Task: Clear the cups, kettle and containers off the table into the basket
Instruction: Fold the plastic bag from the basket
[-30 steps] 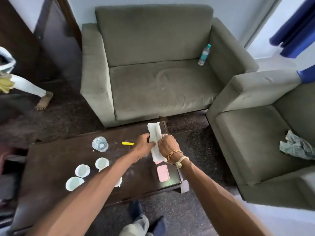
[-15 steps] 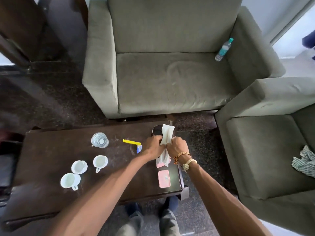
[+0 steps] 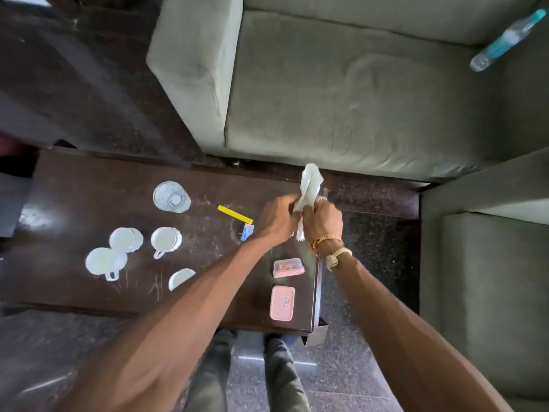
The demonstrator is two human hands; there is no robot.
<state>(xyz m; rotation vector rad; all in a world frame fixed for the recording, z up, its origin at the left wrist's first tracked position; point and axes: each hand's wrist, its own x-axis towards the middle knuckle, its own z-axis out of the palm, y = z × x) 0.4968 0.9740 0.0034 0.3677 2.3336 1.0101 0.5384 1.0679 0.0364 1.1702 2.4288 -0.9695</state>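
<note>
Above the right end of the dark wooden table [image 3: 74, 179], my left hand [image 3: 276, 218] and my right hand [image 3: 322, 218] both grip a white cloth [image 3: 310, 185], bunched between them and sticking up. Several white cups stand on the left half: one with a handle [image 3: 165, 240], another [image 3: 124, 239], a third [image 3: 104, 261], and one [image 3: 179, 278] partly hidden by my left forearm. A clear glass [image 3: 170, 197] stands farther back. Two pink containers [image 3: 288, 267] [image 3: 282, 303] lie near the table's right edge. No basket or kettle is in view.
A yellow strip [image 3: 234, 214] and a small blue-white packet [image 3: 246, 231] lie beside my left hand. A grey sofa [image 3: 341, 99] stands behind the table with a water bottle [image 3: 505, 37] on it. Another grey seat [image 3: 490, 263] is at the right. My legs [image 3: 246, 373] show below.
The view has tilted down and closer over the table. Both hands have drawn the cloth up off the table into a bunch, uncovering the second pink container.
</note>
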